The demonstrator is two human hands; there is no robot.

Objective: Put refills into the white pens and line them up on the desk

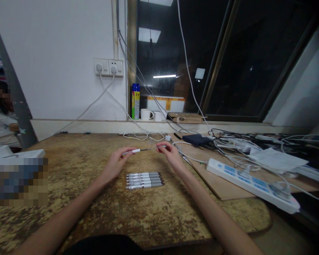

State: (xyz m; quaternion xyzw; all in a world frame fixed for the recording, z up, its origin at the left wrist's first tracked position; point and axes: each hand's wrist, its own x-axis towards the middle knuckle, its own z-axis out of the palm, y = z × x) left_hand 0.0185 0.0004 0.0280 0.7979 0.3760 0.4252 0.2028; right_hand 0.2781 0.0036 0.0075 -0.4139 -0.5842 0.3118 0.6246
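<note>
Over the surface (69, 156), toward its far edge, my left hand (117, 159) pinches a pen barrel (135, 151), refill (145, 149) pointing at my right hand (171, 155), which pinches a grey piece (162, 146).

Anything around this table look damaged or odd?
Yes: the tabletop is blotchy and worn, cables lie tangled at right, and the pen part in the left hand has a bare, thin rod, as if disassembled.

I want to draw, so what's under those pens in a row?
The pens lie on the worn tabletop, whose patchy surface shows around them. The patch beneath is covered, so I can't see it.
</note>
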